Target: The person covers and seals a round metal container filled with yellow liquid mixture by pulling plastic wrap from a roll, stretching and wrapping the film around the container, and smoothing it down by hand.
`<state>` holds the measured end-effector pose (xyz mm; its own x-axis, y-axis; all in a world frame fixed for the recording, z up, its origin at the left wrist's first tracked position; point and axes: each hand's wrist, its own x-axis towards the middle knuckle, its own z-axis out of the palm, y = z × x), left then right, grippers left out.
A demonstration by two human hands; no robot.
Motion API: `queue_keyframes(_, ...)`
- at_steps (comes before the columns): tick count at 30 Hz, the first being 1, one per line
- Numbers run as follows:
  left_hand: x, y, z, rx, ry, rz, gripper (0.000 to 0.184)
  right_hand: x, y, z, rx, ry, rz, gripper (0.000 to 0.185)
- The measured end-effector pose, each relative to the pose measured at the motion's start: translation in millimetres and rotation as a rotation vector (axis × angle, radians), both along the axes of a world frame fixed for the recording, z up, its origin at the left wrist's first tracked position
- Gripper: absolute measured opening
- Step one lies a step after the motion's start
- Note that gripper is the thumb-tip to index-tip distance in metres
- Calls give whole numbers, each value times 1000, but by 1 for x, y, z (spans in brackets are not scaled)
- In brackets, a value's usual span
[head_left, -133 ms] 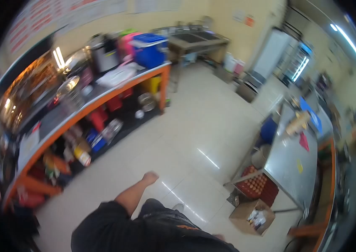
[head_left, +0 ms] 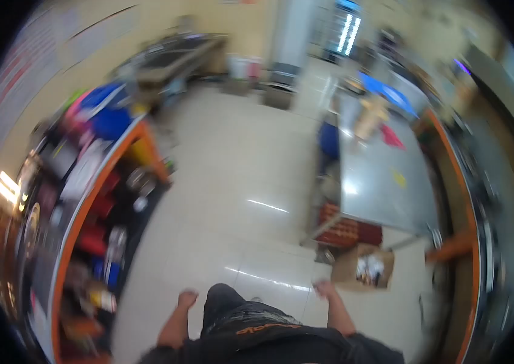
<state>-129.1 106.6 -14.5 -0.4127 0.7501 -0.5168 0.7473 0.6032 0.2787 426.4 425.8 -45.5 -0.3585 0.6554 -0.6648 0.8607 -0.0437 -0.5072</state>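
My left hand (head_left: 188,298) hangs low in front of my body, its fingers curled in with nothing seen in them. It is over the tiled floor (head_left: 208,242), apart from any object. On the other side, my right hand (head_left: 324,288) is smeared by motion, so its fingers cannot be made out. The closest thing to it is an open cardboard box (head_left: 345,270) on the floor with crumpled white pieces inside. Neither hand appears to touch anything.
A steel table (head_left: 378,188) on the right bears a pink cloth (head_left: 392,137) and a blue sheet (head_left: 387,92). Under it are red trays (head_left: 363,233). An orange-edged counter (head_left: 81,218) with a packed lower shelf runs along the left. A sink (head_left: 166,60) and a lit fridge (head_left: 345,33) are farther back.
The view has swung to the right, so the counter has shifted left and turned. My right hand has come into view, and my left hand is lower and farther left.
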Motion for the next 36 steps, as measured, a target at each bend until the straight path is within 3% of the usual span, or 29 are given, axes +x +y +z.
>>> queue_keyframes(1, 9, 3, -14, -162, 71, -38, 35, -22, 47, 58, 249, 127, -19, 40)
queue_keyframes(2, 42, 15, -27, -254, -54, 49, 33, -1, 86, 122, 263, 244, -186, 40)
queue_keyframes(3, 41, 35, -26, -310, -165, 210, 32, -23, 135, 150, 317, 301, -176, 46)
queue_keyframes(5, 42, 100, -28, -290, -409, 512, 29, -72, 205, 197, 276, 504, -356, 36)
queue_keyframes(9, 5, 245, -30, -286, -654, 762, 23, -121, 320, 230, 229, 472, -624, 35)
queue_keyframes(11, -26, 310, -23, -296, -705, 828, 21, -118, 368, 219, 301, 395, -644, 34)
queue_keyframes(13, -65, 374, -19, -289, -737, 883, 19, -117, 424, 226, 462, 346, -679, 34)
queue_keyframes(15, -129, 441, -25, -210, -738, 898, 17, -116, 472, 281, 675, 294, -734, 33)
queue_keyframes(19, -249, 668, -10, 130, -676, 560, 16, -82, 599, 337, 963, 379, -964, 51)
queue_keyframes(21, -268, 806, 19, 289, -613, 588, 17, -57, 669, 346, 1099, 344, -969, 73)
queue_keyframes(24, -244, 967, 73, 580, -638, 609, 35, -27, 765, 347, 1168, 486, -1203, 96)
queue_keyframes(27, -188, 1080, 101, 449, -766, 543, 42, -15, 831, 340, 1262, 505, -1187, 108)
queue_keyframes(30, -108, 1182, 124, 406, -721, 233, 36, -37, 875, 344, 1223, 810, -1111, 105)
queue_keyframes(32, -53, 1244, 154, 352, -622, 43, 43, -70, 887, 367, 1277, 648, -1135, 101)
queue_keyframes(34, 6, 1307, 204, 310, -909, -22, 43, -105, 909, 385, 1272, 269, -980, 96)
queue_keyframes(36, 57, 1370, 245, 317, -1121, -251, 45, -144, 946, 389, 1144, -80, -790, 91)
